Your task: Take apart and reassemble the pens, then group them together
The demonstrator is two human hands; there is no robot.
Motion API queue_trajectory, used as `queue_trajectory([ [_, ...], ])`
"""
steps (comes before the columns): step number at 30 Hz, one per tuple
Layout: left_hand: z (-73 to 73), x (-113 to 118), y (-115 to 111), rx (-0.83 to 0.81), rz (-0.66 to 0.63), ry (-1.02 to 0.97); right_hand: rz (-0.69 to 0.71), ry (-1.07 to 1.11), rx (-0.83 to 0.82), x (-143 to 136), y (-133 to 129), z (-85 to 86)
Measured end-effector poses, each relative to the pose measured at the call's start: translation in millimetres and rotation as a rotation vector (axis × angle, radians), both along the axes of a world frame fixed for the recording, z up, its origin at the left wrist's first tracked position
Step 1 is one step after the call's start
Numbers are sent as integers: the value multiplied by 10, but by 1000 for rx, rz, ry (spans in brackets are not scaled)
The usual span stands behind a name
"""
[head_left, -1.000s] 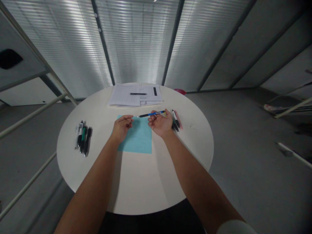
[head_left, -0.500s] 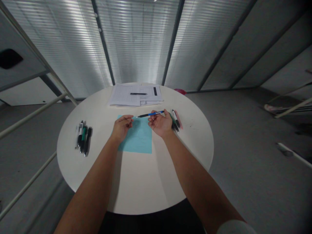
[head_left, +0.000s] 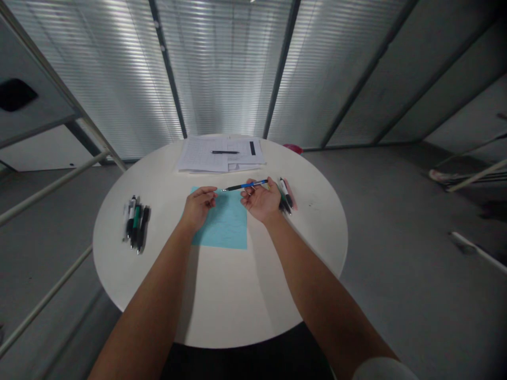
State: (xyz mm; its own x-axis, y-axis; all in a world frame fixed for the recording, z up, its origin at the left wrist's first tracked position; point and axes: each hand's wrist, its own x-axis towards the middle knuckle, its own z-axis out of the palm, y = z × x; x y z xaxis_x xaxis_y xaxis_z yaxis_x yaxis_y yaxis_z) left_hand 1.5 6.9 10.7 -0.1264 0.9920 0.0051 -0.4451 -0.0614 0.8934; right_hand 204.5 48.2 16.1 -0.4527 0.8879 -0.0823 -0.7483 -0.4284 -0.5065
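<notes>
Pen (head_left: 243, 186) in right hand (head_left: 262, 202) (well inside table edge (head_left: 222, 342)).

R hand (head_left: 260, 200) w/ blue-black pen (head_left: 246, 185) over blue sheet (head_left: 224, 227)

A round white table (head_left: 222, 306) stands on a grey floor (head_left: 388, 211), facing slatted blinds (head_left: 229, 68) divided by dark posts (head_left: 281, 68), with light (head_left: 129, 31) passing through brightest at left and centre, and pale rails (head_left: 55, 186) located at left.
</notes>
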Motion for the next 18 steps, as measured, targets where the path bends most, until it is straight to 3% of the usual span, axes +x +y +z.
queue_trajectory([
  [18, -51, -26, 20, 9, -11, -2, -8, -13, -10, -14, 4, -5],
])
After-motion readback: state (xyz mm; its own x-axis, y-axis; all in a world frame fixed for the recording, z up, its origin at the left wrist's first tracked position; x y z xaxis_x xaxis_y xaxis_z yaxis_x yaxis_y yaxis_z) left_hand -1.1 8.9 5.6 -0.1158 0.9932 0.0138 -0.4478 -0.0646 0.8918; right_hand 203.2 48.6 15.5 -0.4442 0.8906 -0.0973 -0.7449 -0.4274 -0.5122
